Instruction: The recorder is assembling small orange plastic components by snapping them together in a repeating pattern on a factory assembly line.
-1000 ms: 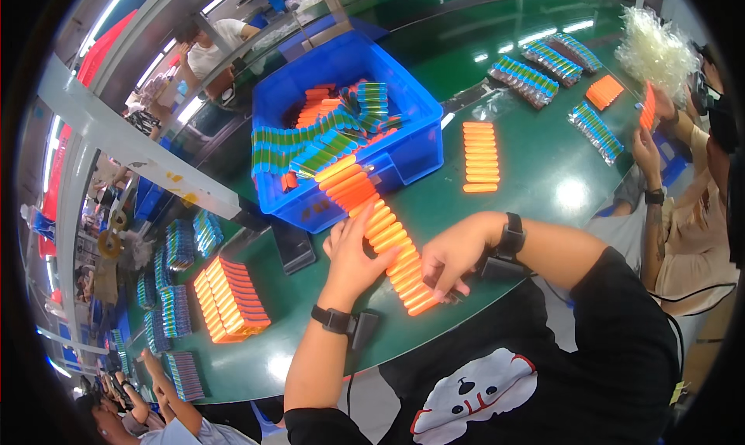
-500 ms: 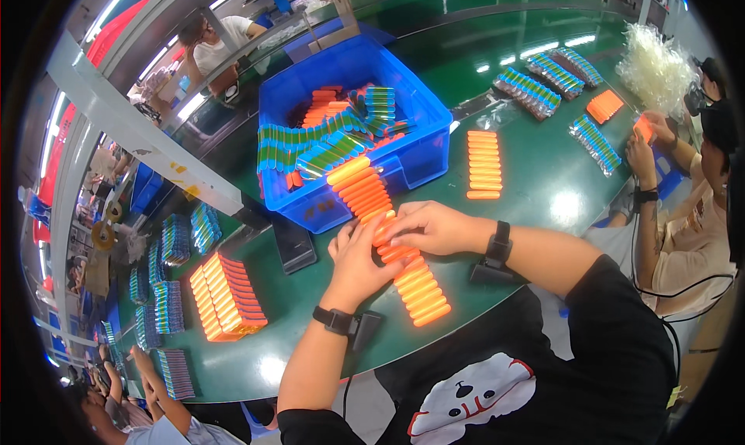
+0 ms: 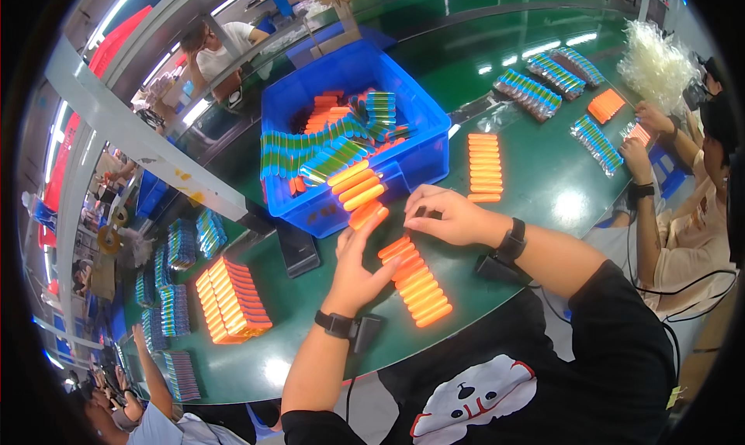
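Note:
A strip of orange, round-ended sticks (image 3: 357,185) runs over the near rim of a blue bin (image 3: 419,146) down to my left hand (image 3: 357,263). The fingers of that hand are bent at the strip's lower end, and its thumb reaches the edge of a row of orange sticks (image 3: 421,290) lying flat on the table. Between strip and row there is a gap. To the right of the gap my right hand (image 3: 454,216) is closed in a pinch; something thin and dark shows at its fingertips, too small to name.
Blue-green and orange strips (image 3: 310,150) fill the bin. Another orange row (image 3: 484,166) lies to the right, a stacked orange block (image 3: 231,299) to the left. Blue-green bundles (image 3: 528,92) stand on both sides. A co-worker's hands (image 3: 640,154) work at the right, near clear plastic wrapping (image 3: 656,65).
My right hand has drawn back to the right, away from my left. A gap has opened between the upper strip and the row on the table. The co-worker's hands at the right have shifted.

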Demonstrator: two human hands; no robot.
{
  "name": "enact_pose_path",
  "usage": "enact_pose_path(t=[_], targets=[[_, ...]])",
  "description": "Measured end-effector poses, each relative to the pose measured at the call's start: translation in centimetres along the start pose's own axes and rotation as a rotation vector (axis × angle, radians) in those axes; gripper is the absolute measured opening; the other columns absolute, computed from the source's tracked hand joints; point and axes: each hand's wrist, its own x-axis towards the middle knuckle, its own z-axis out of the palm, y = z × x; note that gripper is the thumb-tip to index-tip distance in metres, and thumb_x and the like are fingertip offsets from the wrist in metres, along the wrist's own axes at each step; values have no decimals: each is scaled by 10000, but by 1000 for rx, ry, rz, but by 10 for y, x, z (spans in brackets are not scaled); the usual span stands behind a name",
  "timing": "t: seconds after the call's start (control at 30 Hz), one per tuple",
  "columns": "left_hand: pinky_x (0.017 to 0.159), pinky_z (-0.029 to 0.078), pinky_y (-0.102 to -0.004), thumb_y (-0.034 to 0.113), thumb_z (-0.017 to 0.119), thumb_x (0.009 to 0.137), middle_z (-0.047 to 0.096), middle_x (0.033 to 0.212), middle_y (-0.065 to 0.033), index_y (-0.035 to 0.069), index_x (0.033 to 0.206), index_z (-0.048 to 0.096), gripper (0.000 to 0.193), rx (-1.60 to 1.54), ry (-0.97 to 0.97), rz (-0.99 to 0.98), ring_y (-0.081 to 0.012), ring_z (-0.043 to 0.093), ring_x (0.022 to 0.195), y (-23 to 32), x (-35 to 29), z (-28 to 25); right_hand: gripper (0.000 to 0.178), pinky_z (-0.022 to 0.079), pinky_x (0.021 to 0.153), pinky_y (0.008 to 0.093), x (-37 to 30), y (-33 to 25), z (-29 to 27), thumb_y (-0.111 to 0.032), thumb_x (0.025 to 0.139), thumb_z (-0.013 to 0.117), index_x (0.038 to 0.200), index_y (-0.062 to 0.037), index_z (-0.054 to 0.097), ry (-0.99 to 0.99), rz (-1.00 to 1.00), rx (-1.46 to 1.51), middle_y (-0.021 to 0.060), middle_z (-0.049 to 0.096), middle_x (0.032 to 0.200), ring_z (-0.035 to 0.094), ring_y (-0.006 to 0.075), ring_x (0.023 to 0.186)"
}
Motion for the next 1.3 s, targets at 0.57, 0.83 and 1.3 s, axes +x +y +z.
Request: enact_pose_path(t=[0.57,0.83,1.3], targets=[[1118,276,-441,275,722,846,568,1388,-138,81,1458,511,675,-114,-31,177,-320,459,1279,6,-13,-1,229,533,692,261,-14,-18,0,-186,985,670,897,16,732,-982,441,504,67,744,844,683,116,759],[1113,243,-453,319,799,775,596,1367,-99,143,1461,509,765,189,-61,29,-301,461,1295,11,1,0,262,534,656,260,-17,-20,6,-266,976,666,903,-23,730,-1164,510,391,48,743,848,688,99,765],[1118,217,-491,416,804,754,562,1442,-79,211,1464,510,795,309,-163,-74,-383,387,1364,3,9,-3,261,516,585,250,-2,-23,-11,-283,990,660,995,-29,724,-633,472,320,62,740,910,696,115,719]])
